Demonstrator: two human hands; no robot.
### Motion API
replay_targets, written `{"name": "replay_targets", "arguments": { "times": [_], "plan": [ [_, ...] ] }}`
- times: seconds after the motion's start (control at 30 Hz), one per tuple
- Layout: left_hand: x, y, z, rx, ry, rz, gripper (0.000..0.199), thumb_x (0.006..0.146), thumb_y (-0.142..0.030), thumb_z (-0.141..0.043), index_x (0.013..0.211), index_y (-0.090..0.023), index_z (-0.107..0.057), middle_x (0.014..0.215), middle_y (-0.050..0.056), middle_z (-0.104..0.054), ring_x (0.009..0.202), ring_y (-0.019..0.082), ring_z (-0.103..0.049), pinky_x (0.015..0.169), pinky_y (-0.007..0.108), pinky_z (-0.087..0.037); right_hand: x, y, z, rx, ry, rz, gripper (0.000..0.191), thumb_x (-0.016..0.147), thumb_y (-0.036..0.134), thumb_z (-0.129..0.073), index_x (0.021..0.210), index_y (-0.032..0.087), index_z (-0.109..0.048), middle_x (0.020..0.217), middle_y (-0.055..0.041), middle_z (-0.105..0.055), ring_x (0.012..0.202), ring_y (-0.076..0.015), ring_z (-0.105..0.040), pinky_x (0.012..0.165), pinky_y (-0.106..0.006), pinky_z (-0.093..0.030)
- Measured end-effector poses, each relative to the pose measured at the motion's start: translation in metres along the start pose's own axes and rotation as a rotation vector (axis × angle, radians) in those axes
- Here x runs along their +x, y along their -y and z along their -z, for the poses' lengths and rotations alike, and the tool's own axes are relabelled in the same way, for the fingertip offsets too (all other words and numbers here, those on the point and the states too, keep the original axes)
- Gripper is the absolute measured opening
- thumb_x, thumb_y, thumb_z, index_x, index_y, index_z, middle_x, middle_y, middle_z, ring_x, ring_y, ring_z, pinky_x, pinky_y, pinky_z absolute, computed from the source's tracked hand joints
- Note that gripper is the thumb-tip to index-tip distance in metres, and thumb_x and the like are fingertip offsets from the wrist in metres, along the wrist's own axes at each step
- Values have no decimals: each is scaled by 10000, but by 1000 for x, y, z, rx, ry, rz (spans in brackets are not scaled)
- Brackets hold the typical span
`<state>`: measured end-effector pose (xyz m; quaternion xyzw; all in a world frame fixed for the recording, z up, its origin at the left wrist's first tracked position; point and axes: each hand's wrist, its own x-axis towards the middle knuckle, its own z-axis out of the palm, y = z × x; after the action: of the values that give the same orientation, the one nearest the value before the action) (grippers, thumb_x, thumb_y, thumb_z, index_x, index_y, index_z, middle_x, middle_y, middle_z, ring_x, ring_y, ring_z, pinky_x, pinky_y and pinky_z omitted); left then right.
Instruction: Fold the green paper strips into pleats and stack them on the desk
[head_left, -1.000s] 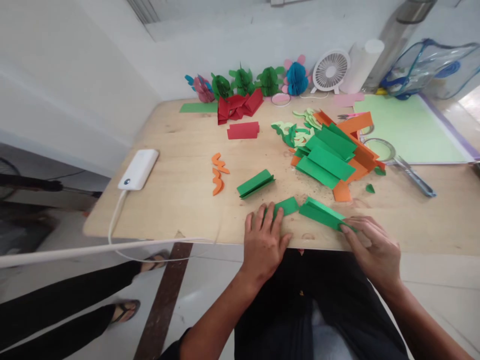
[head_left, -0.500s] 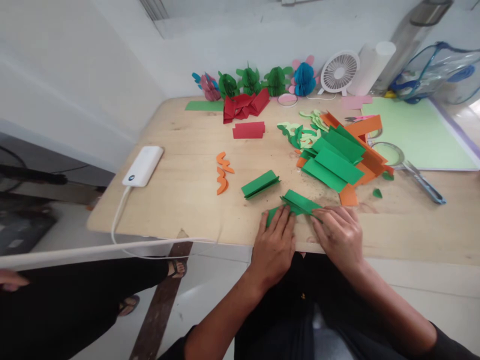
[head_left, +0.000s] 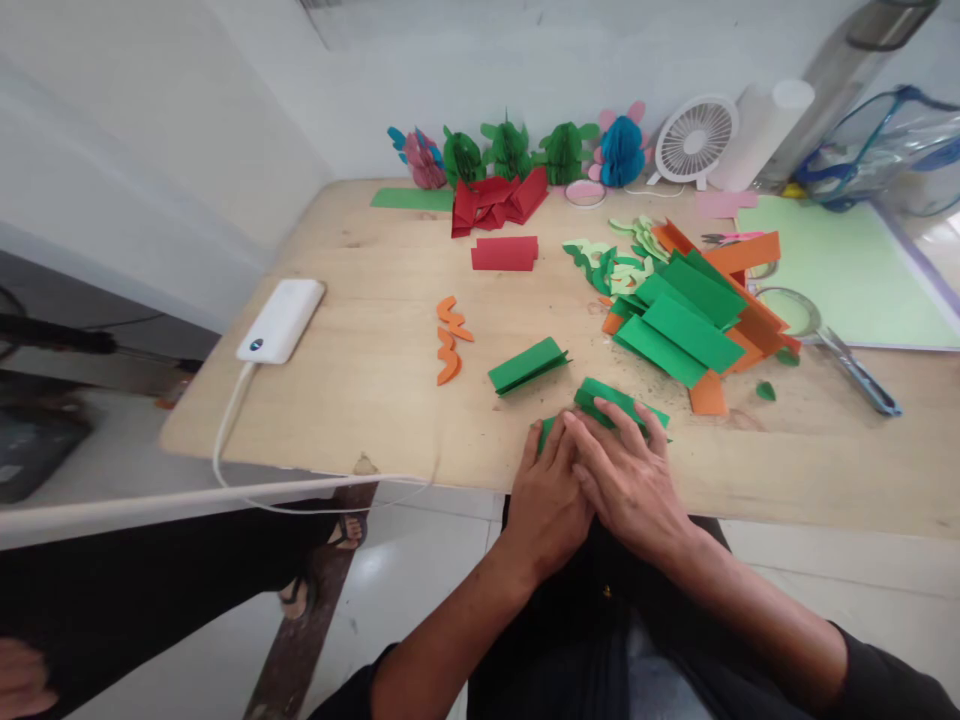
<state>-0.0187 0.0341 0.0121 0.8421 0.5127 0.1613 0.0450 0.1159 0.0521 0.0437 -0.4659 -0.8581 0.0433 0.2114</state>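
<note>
At the left, a white power bank (head_left: 282, 320) is seen well apart from the hands, with bare wood between it and the orange cutouts (head_left: 450, 345). A folded green strip (head_left: 529, 367) is set just beyond the left hand (head_left: 551, 495), whose fingers are laid close together on a green paper piece (head_left: 547, 434), mostly covered; its thumb is hidden, so whether anything is pinched cannot be told. A second folded strip (head_left: 600, 394) is placed just past the fingertips of both hands, its long axis slanted nearer toward the right; it is touched by the spread fingers of the right hand (head_left: 637, 485), the nearer one. The table's front edge is overhung by both wrists. Farther right, room is bounded by the green-and-orange pile (head_left: 694, 320).
</note>
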Motion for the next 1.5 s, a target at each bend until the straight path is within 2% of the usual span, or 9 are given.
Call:
{"name": "replay_targets", "arguments": {
  "times": [0.2,0.43,0.57,0.87,1.0,1.1,1.2,1.37,1.5],
  "plan": [
    [2,-1,4,-14,6,14,506,937,-263,-410,1415,-96,-406,1445,167,-471,1395,294,-349,1127,510,-295,8,-9,-1,-82,79,0,494,926,293,-478,1413,221,-427,1322,-56,-607,1341,-335,-371,1129,-595,-125],
    [-1,4,6,-3,24,27,515,955,-327,-401,1426,-120,-397,1465,162,-453,1402,297,-344,1132,519,-285,7,-19,3,-145,131,61,489,933,379,-493,1388,201,-465,1321,-72,-608,1348,-355,-368,1136,-619,-54],
    [-11,10,11,-12,34,69,497,962,-373,-402,1421,-183,-416,1495,146,-417,1399,297,-356,1124,534,-286,-1,-29,7,-216,96,56,497,934,388,-495,1390,196,-461,1279,-70,-637,1337,-356,-376,1124,-639,-51],
    [-31,12,15,50,-30,183,528,960,-378,-417,1424,-126,-394,1471,181,-439,1376,323,-383,1125,554,-250,-2,-28,11,-246,45,-6,417,939,343,-508,1324,185,-538,1207,-65,-679,1287,-329,-439,1128,-607,-92],
    [-33,10,16,-7,-120,199,508,949,-325,-447,1414,-131,-387,1439,187,-472,1361,328,-398,1101,562,-288,-9,-22,20,-129,-123,2,354,922,272,-548,1274,244,-564,1142,-13,-709,1275,-286,-472,1145,-580,-96],
    [-24,10,23,-119,-244,219,483,941,-301,-473,1395,-154,-397,1375,173,-529,1310,302,-456,1061,499,-376,-14,-28,27,-127,-276,-32,366,901,233,-575,1267,245,-554,1205,-33,-680,1259,-278,-490,1134,-555,-169],
    [-2,14,29,-227,-283,199,517,923,-269,-511,1412,-181,-366,1326,144,-564,1228,262,-527,1005,424,-451,-16,-42,27,-190,-301,-119,412,892,289,-590,1287,190,-531,1236,-100,-649,1225,-306,-503,1059,-514,-304],
    [48,20,25,-167,-189,68,504,877,-127,-505,1374,-173,-434,1325,134,-572,1168,267,-543,965,438,-470,-19,-56,22,-138,-231,-154,421,896,340,-576,1280,176,-517,1128,-98,-681,1131,-304,-551,964,-482,-384],
    [72,23,22,-64,-96,-45,200,886,-131,-502,989,-177,-667,1094,97,-697,1024,278,-594,845,449,-488,-27,-48,28,-67,-336,-198,381,889,251,-575,1265,213,-524,1148,-95,-669,1133,-290,-558,966,-482,-393]
  ]
}}
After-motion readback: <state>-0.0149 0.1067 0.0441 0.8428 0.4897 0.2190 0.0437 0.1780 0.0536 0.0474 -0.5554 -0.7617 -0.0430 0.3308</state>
